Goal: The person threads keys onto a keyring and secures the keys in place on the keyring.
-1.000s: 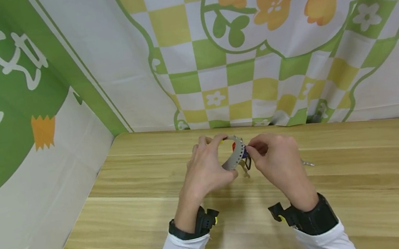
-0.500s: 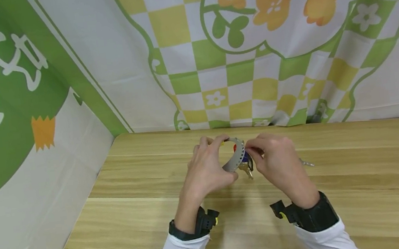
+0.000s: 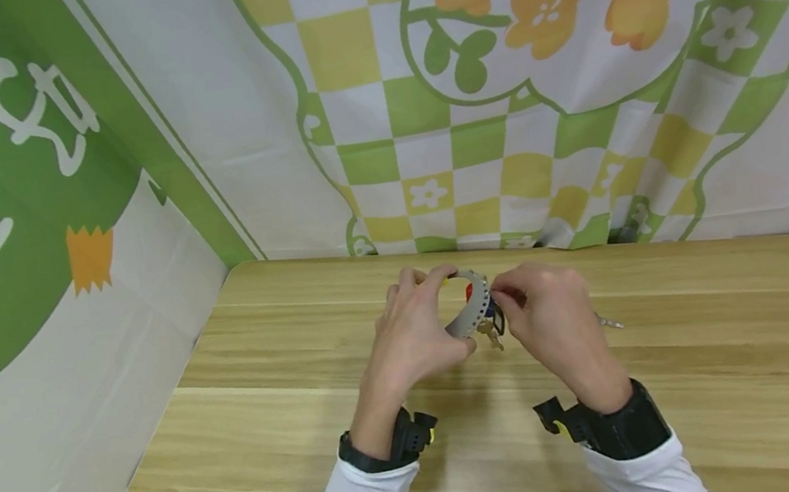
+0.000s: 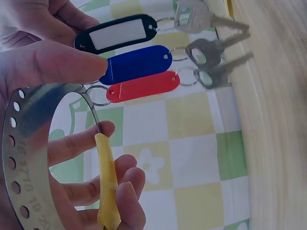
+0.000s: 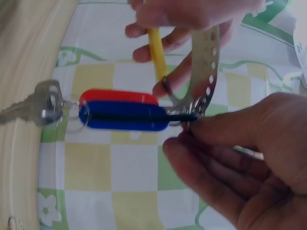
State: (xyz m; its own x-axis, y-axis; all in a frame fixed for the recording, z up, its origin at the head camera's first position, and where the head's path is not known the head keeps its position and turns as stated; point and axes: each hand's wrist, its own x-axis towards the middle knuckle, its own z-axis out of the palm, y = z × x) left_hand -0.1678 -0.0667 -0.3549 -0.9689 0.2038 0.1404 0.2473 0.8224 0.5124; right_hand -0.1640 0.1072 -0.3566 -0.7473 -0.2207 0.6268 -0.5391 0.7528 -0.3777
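My left hand (image 3: 416,330) holds a round metal key band (image 4: 29,179) with numbered holes along its edge. Its curled fingers reach the yellow grip (image 4: 106,182) on the band's open side. A red key tag (image 4: 144,87) and a blue key tag (image 4: 139,65) hang at the band, each with a key. Beside them is a black key tag (image 4: 116,34) with a white label and a silver key (image 4: 194,17). My right hand (image 3: 549,313) pinches at the black tag's end, close against the band (image 5: 205,72); its fingertips partly hide the small ring there.
A small silver, key-like thing (image 3: 610,322) lies on the wooden table (image 3: 243,457), just right of my right hand. Patterned cloth (image 3: 420,159) hangs behind the table's far edge. A white and green sheet (image 3: 149,311) stands along the left.
The hanging keys and tags have swung a little below the band. Both hands stay nearly in place, the right one still pinching beside the band.
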